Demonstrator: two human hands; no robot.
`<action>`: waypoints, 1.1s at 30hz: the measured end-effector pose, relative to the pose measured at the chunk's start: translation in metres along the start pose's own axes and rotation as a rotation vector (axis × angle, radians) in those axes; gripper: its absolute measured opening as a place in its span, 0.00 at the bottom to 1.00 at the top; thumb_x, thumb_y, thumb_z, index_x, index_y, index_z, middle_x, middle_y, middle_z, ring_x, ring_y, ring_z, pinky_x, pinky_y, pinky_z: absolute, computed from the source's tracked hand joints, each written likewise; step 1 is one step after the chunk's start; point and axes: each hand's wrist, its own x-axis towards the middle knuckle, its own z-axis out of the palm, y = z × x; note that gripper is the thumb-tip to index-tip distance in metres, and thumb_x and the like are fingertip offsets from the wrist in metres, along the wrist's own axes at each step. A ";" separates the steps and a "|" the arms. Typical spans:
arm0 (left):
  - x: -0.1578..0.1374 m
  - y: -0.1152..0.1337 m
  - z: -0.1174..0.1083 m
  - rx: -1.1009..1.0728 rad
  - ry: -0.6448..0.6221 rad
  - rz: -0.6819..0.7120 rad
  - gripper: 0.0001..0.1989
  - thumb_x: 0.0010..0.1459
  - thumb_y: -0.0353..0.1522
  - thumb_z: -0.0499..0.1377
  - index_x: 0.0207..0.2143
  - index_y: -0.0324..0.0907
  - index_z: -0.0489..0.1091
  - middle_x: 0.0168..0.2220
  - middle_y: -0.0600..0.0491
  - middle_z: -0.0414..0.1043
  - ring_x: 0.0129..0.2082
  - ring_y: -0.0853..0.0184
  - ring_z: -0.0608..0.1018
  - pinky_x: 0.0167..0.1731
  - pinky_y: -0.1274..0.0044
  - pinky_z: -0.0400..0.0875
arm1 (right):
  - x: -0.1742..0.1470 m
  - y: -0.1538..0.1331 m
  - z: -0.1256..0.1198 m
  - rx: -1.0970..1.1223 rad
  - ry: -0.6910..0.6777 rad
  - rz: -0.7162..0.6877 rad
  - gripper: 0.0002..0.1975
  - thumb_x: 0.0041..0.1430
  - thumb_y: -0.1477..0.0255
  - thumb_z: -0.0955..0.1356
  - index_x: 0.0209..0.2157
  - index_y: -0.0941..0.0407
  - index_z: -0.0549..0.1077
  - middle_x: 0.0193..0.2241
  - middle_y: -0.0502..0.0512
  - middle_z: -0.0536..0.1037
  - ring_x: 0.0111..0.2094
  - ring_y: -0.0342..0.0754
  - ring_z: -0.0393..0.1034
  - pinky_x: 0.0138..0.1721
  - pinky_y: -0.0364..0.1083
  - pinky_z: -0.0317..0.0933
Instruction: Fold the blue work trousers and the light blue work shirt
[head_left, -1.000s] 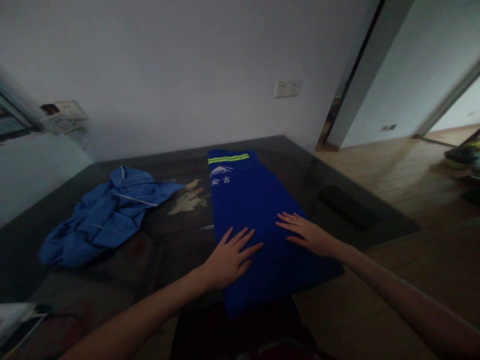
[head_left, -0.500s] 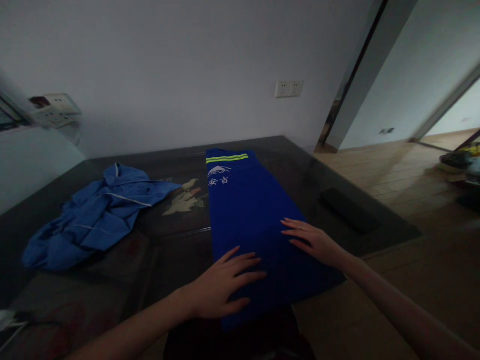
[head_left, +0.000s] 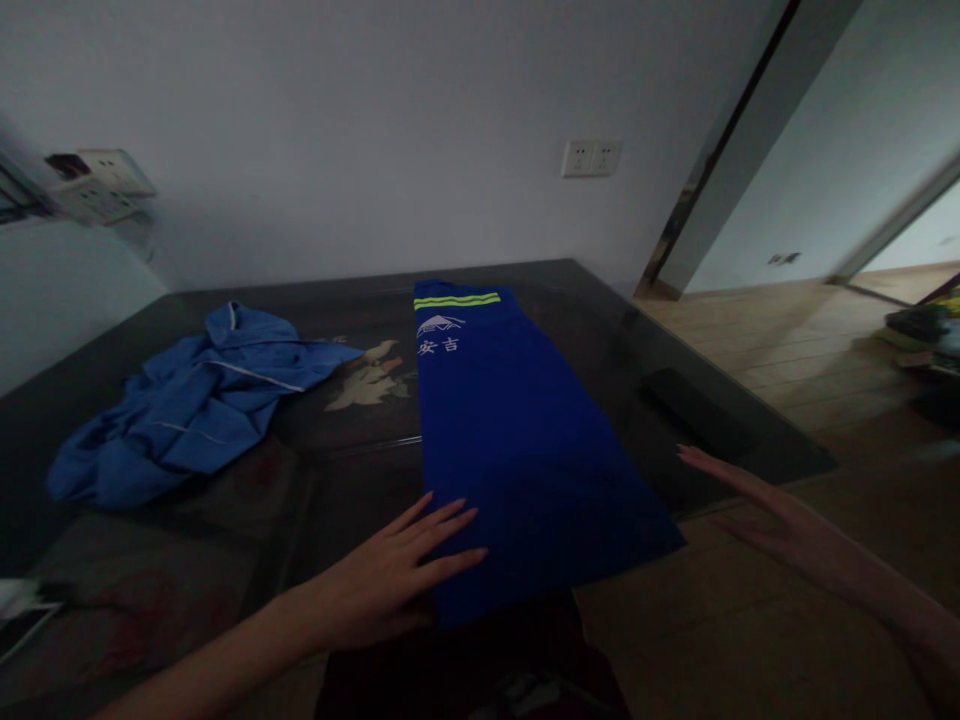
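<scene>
A folded royal-blue work shirt (head_left: 517,430) lies lengthwise on the dark table (head_left: 352,520), with yellow-green stripes and white lettering at its far end. Its near end reaches the table's front edge. My left hand (head_left: 409,565) rests on the shirt's near left edge, fingers spread and flat, gripping nothing. Off to the right of the cloth, my right hand (head_left: 772,515) hovers in the air, fingers stretched out and somewhat blurred, holding nothing.
A crumpled lighter-blue garment (head_left: 202,400) with white piping lies on the left of the table. A dark oblong object (head_left: 690,410) sits near the right edge. Behind is a wall with a double socket (head_left: 592,158). A white plug-like item (head_left: 22,600) is at lower left.
My right hand has lifted off the shirt and moved right, past its edge. My left hand has slid left toward the shirt's left edge. The view has shifted slightly.
</scene>
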 end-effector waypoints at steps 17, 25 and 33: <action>0.023 0.003 0.022 0.036 -0.011 -0.055 0.44 0.47 0.21 0.56 0.64 0.50 0.44 0.66 0.49 0.47 0.65 0.57 0.52 0.62 0.55 0.40 | 0.034 -0.031 0.050 -0.253 -0.180 -0.197 0.39 0.54 0.81 0.62 0.65 0.47 0.45 0.65 0.54 0.50 0.64 0.53 0.46 0.60 0.59 0.49; 0.027 -0.014 0.001 0.001 -0.004 0.028 0.33 0.57 0.30 0.55 0.64 0.47 0.48 0.63 0.46 0.54 0.63 0.57 0.56 0.63 0.57 0.42 | 0.034 -0.013 0.052 -0.103 -0.124 -0.186 0.31 0.57 0.71 0.65 0.62 0.47 0.55 0.59 0.55 0.64 0.58 0.53 0.60 0.60 0.58 0.53; 0.030 -0.023 0.005 0.011 0.034 0.060 0.31 0.58 0.32 0.54 0.63 0.49 0.51 0.64 0.48 0.53 0.63 0.57 0.56 0.63 0.57 0.42 | 0.030 -0.006 0.054 0.035 -0.064 -0.161 0.27 0.59 0.70 0.64 0.60 0.48 0.60 0.57 0.56 0.67 0.57 0.54 0.61 0.60 0.59 0.52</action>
